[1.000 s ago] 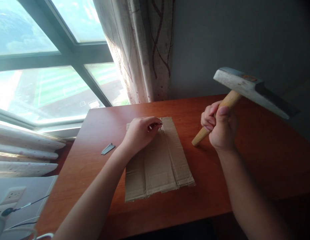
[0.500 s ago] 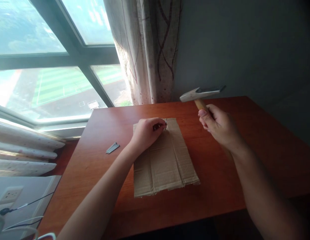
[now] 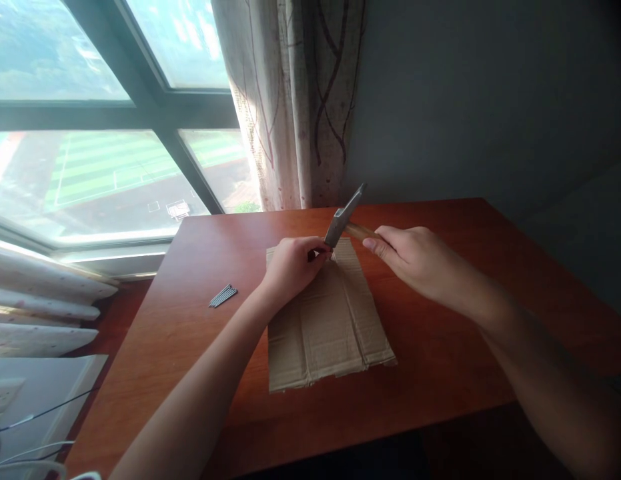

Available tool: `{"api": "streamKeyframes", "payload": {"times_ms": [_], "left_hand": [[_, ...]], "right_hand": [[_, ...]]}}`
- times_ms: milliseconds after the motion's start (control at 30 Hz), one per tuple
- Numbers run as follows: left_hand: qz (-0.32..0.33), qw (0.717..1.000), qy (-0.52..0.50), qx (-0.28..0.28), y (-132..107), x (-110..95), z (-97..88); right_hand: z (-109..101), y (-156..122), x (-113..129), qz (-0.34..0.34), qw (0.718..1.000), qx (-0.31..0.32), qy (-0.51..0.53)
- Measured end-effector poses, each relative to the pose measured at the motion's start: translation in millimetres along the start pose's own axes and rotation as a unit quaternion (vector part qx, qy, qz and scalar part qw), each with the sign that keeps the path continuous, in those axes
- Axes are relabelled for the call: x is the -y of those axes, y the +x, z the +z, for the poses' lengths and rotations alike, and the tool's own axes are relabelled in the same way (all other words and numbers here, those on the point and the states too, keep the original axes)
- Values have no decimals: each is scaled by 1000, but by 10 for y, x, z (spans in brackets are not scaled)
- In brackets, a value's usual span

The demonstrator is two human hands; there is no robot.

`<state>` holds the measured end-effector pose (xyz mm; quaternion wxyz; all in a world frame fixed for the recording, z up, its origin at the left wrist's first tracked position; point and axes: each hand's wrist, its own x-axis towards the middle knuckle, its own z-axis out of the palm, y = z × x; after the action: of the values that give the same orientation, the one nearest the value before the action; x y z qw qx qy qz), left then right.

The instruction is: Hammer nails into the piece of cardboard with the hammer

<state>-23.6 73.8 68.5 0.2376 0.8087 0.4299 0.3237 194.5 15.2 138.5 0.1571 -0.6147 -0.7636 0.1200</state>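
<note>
My right hand (image 3: pixel 415 260) is wrapped round the wooden handle of a hammer (image 3: pixel 340 217). The hammer's metal head is tilted, its lower end right at the fingertips of my left hand (image 3: pixel 295 263). Those fingers are pinched at the far part of a brown cardboard piece (image 3: pixel 330 327), closed on what looks like a nail, mostly hidden by the fingers and the hammer head. The cardboard lies flat, creased lengthwise, with a ragged near edge. Left of my left forearm, several loose nails (image 3: pixel 223 295) lie side by side in a small bunch.
Everything rests on a reddish-brown wooden table (image 3: pixel 435 373). Behind it are a patterned curtain (image 3: pixel 290 107) and a dark wall (image 3: pixel 480 100). A window (image 3: pixel 100 160) is at the left. White and black cables (image 3: pixel 35 447) run by a wall socket at lower left.
The hammer has swung down and left from its raised place at the right, and its head now meets my left fingertips. My left hand stays in its pinch on the cardboard.
</note>
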Motion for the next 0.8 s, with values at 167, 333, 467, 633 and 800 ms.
{"api": "streamKeyframes", "payload": {"times_ms": [167, 333, 467, 633, 800], "left_hand": [[4, 1000, 12, 4, -1, -15, -14], [-1, 1000, 20, 4, -4, -16, -11], [1, 1000, 22, 7, 2, -22, -15], [-2, 999, 46, 7, -4, -35, -24], [1, 998, 58, 7, -1, -38, -9]], "right_hand": [[-4, -25, -18, 2, 1000, -10, 7], [-3, -40, -20, 0, 1000, 0, -1], [0, -39, -18, -5, 1000, -20, 9], [30, -21, -32, -6, 1000, 2, -22], [22, -30, -25, 0, 1000, -13, -5]]}}
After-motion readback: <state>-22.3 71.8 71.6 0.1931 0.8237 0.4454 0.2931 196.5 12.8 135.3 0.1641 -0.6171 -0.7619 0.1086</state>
